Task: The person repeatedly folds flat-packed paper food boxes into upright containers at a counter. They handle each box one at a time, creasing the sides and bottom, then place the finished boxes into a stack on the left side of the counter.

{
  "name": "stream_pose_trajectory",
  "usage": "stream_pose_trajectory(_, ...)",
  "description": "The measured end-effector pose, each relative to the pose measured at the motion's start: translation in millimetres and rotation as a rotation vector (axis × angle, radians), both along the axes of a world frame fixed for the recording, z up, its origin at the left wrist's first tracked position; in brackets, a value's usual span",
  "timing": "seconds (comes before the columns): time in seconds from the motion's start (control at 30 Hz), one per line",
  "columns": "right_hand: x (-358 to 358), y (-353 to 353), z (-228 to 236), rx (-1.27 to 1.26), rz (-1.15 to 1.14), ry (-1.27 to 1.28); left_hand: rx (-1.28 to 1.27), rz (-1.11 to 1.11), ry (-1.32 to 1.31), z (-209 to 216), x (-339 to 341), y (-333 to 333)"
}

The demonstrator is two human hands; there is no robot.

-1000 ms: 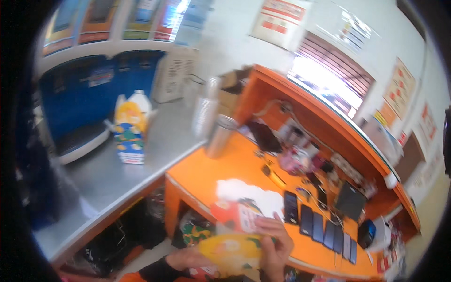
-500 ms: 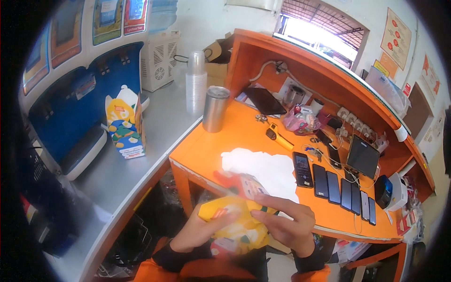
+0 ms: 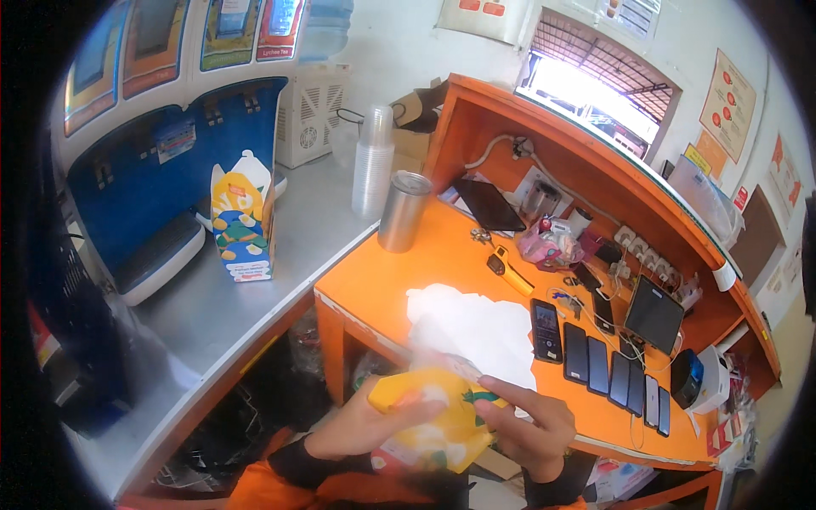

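Note:
A yellow printed cardboard carton (image 3: 455, 433) is held low in front of me, over the near edge of the orange desk. My left hand (image 3: 361, 421) grips its left side, the thumb lying across the yellow face. On the right side, my right hand (image 3: 535, 425) pinches the carton's edge near a green printed patch, thumb and fingers on either side. Motion blurs the carton's upper and lower parts. A similar carton (image 3: 242, 221), set up with its top flaps raised, stands on the metal counter at left.
White paper (image 3: 467, 327) lies on the orange desk (image 3: 374, 285), near a steel tumbler (image 3: 404, 212) and a yellow handheld device (image 3: 510, 270). Several phones (image 3: 597, 365) line the right side. Clear cups (image 3: 374, 166) are stacked beside the drink dispenser (image 3: 136, 170).
The view has shifted slightly, so the desk and counter sit a little differently. Both hands still hold the carton, which has turned somewhat. The red printed part above it no longer stands out.

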State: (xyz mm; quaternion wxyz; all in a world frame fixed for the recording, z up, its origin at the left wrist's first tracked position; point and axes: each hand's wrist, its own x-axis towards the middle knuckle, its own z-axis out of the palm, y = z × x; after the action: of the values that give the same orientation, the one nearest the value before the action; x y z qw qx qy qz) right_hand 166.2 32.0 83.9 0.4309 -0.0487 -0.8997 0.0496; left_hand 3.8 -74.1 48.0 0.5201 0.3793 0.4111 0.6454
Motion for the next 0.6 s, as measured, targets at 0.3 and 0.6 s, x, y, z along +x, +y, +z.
stream_pose_trajectory(0.3, 3, 11, -6, 0.204, -0.010, -0.123, 0.054, 0.009, -0.006, 5, 2, 9)
stream_pose_trajectory(0.6, 10, -6, -7, 0.110, -0.162, -0.261, 0.091, -0.015, 0.030, -14, 1, 24)
